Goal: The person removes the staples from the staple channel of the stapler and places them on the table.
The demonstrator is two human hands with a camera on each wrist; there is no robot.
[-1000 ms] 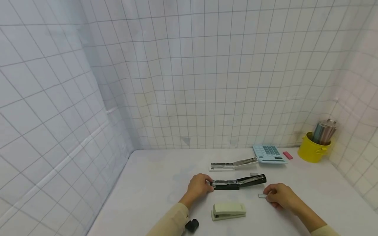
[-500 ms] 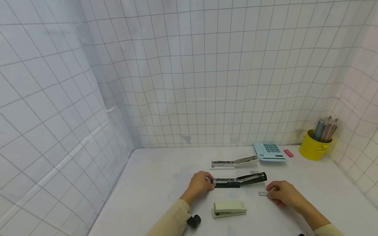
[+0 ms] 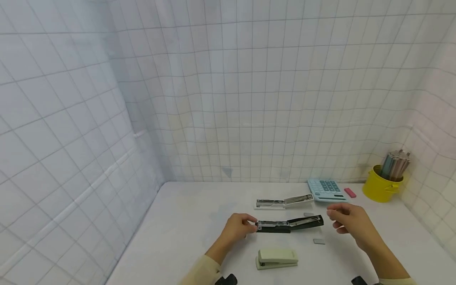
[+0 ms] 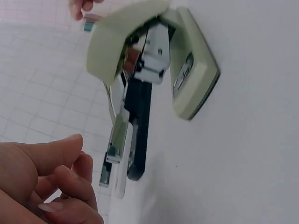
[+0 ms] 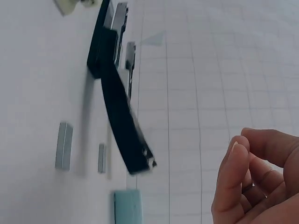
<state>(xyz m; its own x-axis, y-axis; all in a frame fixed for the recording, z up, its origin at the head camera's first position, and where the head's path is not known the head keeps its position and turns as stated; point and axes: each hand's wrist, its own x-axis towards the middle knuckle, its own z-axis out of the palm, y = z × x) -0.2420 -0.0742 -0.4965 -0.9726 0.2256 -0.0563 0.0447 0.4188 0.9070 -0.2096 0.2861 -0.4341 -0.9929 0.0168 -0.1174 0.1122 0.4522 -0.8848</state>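
Note:
In the head view an opened-out black stapler lies mid-table. My left hand is at its left end, thumb and fingertips right beside it; in the left wrist view the fingers are loosely curled with nothing between them. My right hand hovers past the stapler's raised arm, fingers bent loosely and holding nothing. In front of that arm lies a strip of staples, and a second strip lies behind it. A pale green stapler sits nearest me, its top partly lifted.
Behind the black stapler is an opened-out white stapler. Farther right are a light blue calculator, a pink eraser and a yellow bucket of pencils. Grid-patterned curtains enclose the table at the back and sides.
My right hand has let go of the near staple strip, leaving it on the table, and has moved up and away. The left hand has shifted slightly left at the black stapler's end.

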